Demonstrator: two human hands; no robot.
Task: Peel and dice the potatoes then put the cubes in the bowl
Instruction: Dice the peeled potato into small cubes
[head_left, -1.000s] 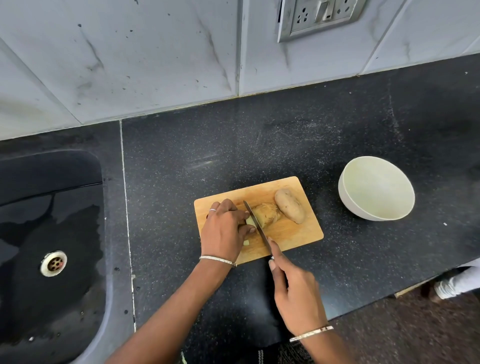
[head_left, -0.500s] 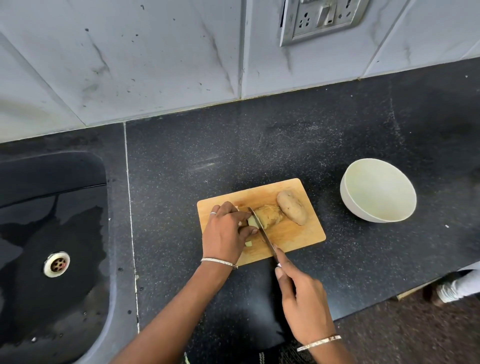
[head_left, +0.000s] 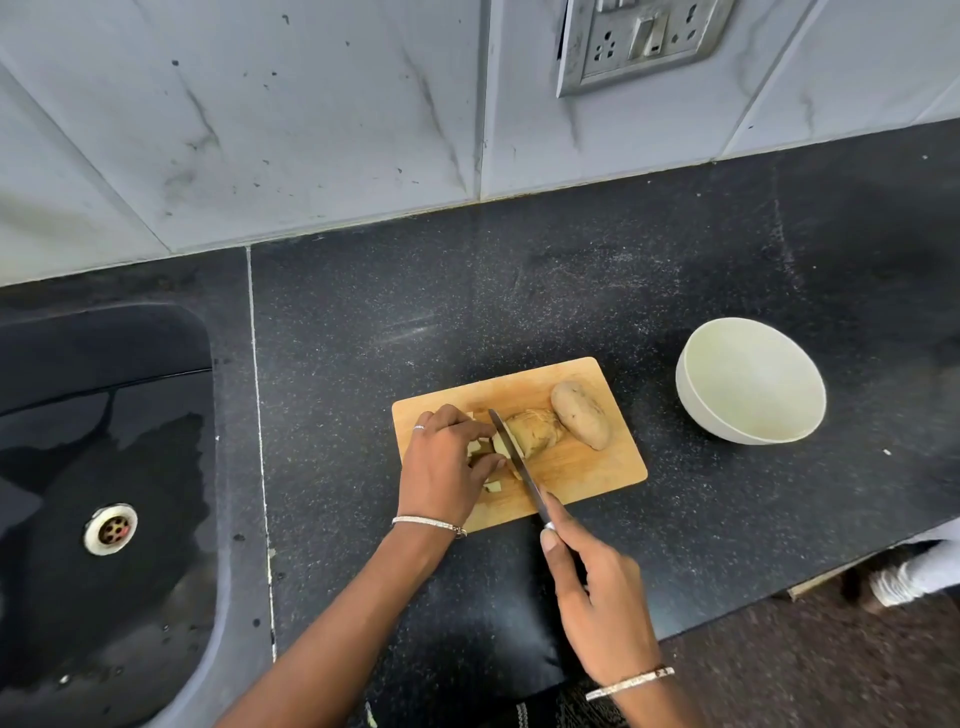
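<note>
On the cutting board (head_left: 597, 473), the left hand (head_left: 444, 467) curls its fingers (head_left: 475, 428) round cut potato pieces (head_left: 483, 448), likely steadying them beside the knife (head_left: 513, 453), whose blade bears on the half-cut potato (head_left: 537, 428). A whole potato (head_left: 579, 415) waits touching it. The right hand (head_left: 602, 603) wraps the handle, forefinger along the spine for control. The bowl (head_left: 693, 410) stands near, empty. No legible writing.

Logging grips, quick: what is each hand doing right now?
Left hand: pinches pale cut potato pieces.
Right hand: grips slim steel-bladed knife.
</note>
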